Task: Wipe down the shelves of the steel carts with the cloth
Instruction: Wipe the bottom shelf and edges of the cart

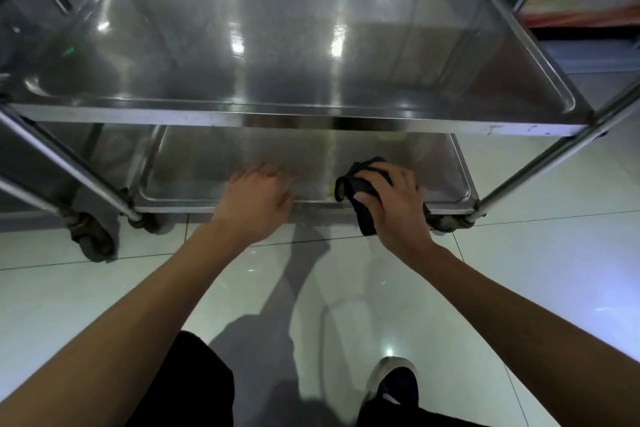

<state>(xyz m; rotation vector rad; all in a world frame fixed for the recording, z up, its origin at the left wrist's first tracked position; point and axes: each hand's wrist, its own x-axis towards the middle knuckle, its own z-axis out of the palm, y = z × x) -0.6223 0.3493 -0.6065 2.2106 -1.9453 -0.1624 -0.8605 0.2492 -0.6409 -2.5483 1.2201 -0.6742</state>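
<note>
Right hand (393, 204) grasps dark cloth (363, 191) at front rim of lower shelf (214, 163). Left hand (254, 199) released, fingers relaxed over same shelf.

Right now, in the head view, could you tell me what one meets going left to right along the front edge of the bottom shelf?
Caster → left hand → cloth → right hand → right front post.
</note>
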